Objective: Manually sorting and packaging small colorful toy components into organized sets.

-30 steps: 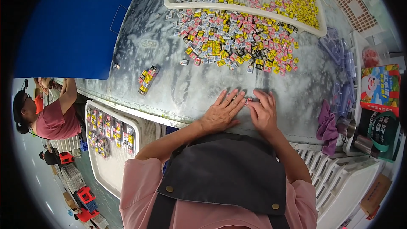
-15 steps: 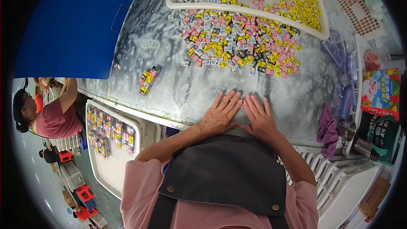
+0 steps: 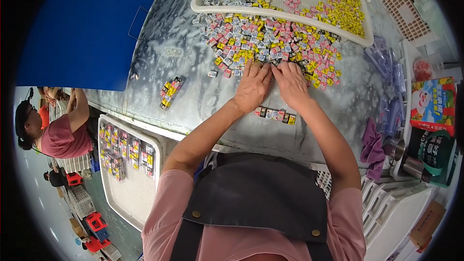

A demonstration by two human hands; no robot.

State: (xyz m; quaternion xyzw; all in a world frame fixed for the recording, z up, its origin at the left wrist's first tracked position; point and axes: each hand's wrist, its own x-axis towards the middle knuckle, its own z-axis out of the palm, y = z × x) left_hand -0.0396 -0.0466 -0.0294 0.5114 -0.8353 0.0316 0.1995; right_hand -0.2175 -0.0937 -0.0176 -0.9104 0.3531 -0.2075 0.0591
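A pile of small wrapped pieces in white, pink, yellow and black lies spread on the grey worktop. My left hand reaches to its near edge, fingers stretched forward and fingertips on the pieces. Close beside it, my right hand also touches the pile, its fingers extended and slightly bent. Whether a piece is pinched under either hand's fingertips is hidden. Just nearer than my hands, a straight row of pieces lies untouched. Several more rows sit together in a small block to the left.
Behind the pile stands a white tray of sorted pieces. A lower white tray at left holds packed bundles. A blue panel fills the upper left. At right are clear plastic cases and a purple cloth. A co-worker stands left.
Both my hands have moved forward from the near worktop to the pile's edge. The row of pieces where they lay now shows.
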